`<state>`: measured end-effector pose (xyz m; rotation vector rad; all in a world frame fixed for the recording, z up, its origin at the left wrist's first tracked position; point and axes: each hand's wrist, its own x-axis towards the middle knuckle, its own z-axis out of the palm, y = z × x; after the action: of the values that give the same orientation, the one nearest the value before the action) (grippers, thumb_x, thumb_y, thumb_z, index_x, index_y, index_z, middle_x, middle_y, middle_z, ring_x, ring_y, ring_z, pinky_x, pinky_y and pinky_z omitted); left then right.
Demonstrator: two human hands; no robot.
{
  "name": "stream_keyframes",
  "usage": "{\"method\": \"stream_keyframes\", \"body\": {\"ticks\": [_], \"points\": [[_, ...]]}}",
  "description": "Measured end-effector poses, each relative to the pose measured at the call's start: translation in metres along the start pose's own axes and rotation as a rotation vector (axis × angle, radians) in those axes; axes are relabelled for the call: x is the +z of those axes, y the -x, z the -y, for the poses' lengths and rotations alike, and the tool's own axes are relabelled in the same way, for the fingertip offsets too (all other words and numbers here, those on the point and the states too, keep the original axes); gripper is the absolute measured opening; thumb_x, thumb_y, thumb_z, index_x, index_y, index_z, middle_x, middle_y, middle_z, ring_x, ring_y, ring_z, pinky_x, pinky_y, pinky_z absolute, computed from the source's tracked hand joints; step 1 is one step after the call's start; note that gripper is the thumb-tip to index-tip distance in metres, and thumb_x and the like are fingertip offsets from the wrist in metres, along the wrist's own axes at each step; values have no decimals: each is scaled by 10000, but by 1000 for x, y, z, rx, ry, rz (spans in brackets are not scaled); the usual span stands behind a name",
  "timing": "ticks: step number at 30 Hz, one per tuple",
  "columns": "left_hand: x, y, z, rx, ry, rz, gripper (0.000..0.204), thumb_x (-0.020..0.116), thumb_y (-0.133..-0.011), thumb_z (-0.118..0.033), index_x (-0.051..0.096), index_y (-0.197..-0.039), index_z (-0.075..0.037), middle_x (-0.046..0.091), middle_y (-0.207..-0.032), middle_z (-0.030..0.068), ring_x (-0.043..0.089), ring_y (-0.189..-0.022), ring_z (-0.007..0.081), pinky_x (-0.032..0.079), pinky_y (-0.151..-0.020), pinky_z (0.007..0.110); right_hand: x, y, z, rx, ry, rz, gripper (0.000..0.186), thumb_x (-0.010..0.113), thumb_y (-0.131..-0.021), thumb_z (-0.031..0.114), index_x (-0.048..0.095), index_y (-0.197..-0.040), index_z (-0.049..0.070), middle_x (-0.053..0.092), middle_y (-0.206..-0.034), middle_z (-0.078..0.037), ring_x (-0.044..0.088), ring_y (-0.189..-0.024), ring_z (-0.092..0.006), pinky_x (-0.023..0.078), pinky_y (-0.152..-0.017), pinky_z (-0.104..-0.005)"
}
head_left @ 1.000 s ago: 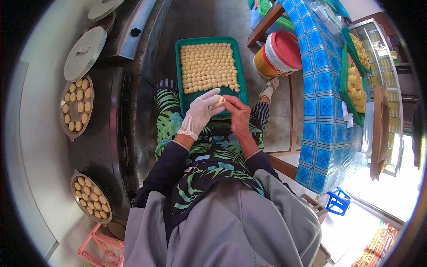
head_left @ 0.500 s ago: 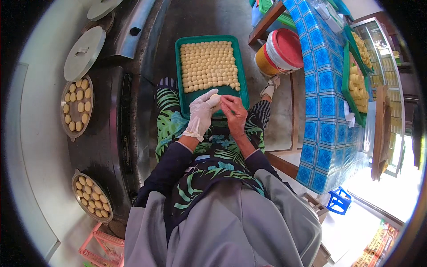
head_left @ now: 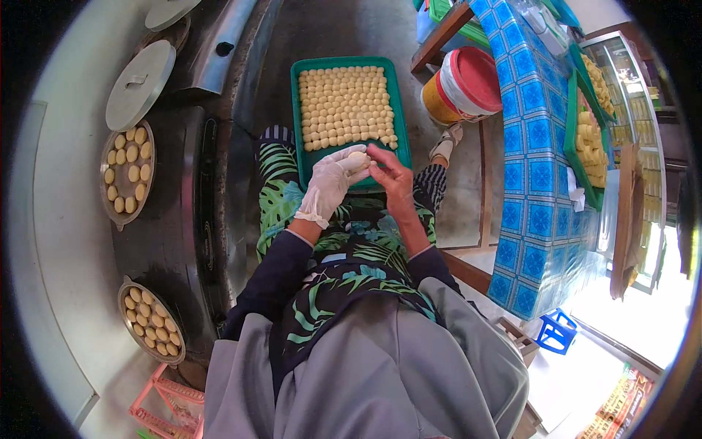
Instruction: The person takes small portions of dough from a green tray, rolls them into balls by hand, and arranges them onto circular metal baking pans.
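A small pale dough ball (head_left: 357, 155) is held up between my two hands, over the near end of a green tray (head_left: 296, 110). My left hand (head_left: 329, 186), in a whitish thin glove, has its fingers closed round the ball from the left. From the right, the bent fingers of my bare right hand (head_left: 393, 179) press against it; part of the ball is hidden by the fingers. Tight rows of similar pale dough balls (head_left: 347, 106) fill most of the tray, while its near strip shows bare green.
Left, a dark stove (head_left: 164, 219) carries two round pans, a far one (head_left: 117, 208) and a near one (head_left: 175, 358), with several dough rounds in each. A grey lid (head_left: 142, 91) leans behind. Right stand a red-lidded bucket (head_left: 475, 77) and a blue-clothed table (head_left: 523, 219) with filled trays.
My right hand's fingers have lifted and turned around the dough ball, and its wrist has shifted slightly right. My left hand still holds the ball in nearly the same place.
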<state>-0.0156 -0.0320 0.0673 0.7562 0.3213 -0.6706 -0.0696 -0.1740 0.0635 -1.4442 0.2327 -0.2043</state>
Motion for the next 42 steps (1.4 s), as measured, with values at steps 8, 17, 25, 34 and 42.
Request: {"method": "stream_keyframes", "body": {"ticks": [8,17,25,34,42], "points": [[-7,-2,10,36,-70,-28,305,644,-895,-99,603,-1184,-10,650,-1090,52,634,-963,159,514,-876,327,-1,-2,12,-491,742,72,335,733,-762,60,712,-1094,87,629,-1103,-92,563,-986,-250,470,-855,-348],[-6,2,4,42,-248,-18,273,666,-876,-81,621,-1126,18,662,-1025,78,653,-889,152,547,-809,309,-2,-5,21,-292,507,136,291,749,-714,6,715,-1001,40,634,-964,-81,606,-805,-193,492,-655,-306],[-4,0,1,65,-261,-19,295,683,-835,-31,623,-1113,49,662,-990,94,668,-834,170,575,-795,310,-10,-8,-1,-227,394,127,141,734,-745,-23,694,-880,-8,648,-781,-52,606,-673,-123,481,-594,-248],[-7,-7,14,310,-515,-84,340,706,-760,-8,628,-1080,76,673,-889,83,672,-784,171,574,-739,273,-11,-11,11,281,-245,76,83,715,-775,4,677,-843,-26,671,-791,-77,598,-629,-114,481,-520,-277],[-32,-7,-3,-41,102,87,452,617,-906,-66,457,-1315,42,641,-1031,94,639,-1038,246,544,-888,302,-21,-38,7,184,283,-41,111,693,-802,16,687,-912,0,683,-843,-95,621,-657,-155,503,-604,-285]]}}
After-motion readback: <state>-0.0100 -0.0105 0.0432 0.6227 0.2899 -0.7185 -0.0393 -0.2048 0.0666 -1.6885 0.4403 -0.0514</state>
